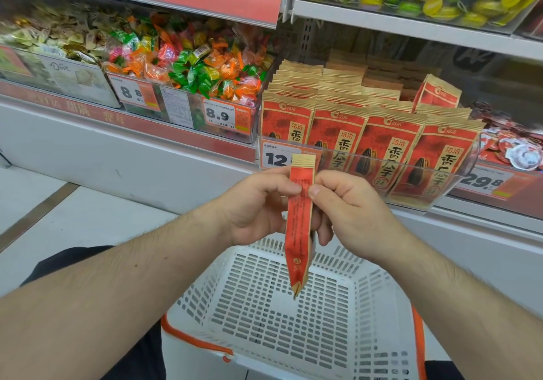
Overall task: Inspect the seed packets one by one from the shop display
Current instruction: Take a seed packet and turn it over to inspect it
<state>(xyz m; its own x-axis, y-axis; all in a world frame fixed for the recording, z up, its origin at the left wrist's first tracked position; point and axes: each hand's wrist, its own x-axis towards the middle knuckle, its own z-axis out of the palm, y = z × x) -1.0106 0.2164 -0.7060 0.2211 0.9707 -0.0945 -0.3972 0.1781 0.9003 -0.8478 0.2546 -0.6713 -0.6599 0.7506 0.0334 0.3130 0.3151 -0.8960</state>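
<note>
step: inspecting one seed packet [299,226], edge-on | hands: left hand [258,203] and right hand [349,212] both pinching it | next: I'd turn its face toward me; display [367,132] at 1 o'clock

Two bare forearms, no sleeves in view, light hair along both. Left hand [255,203] and right hand [349,212] bare: no rings, watch, gloves or bands. Short, plain nails on the thumbs. Dark clothing [58,262] shows at bottom left under the left arm, and again at the bottom right corner.
</note>
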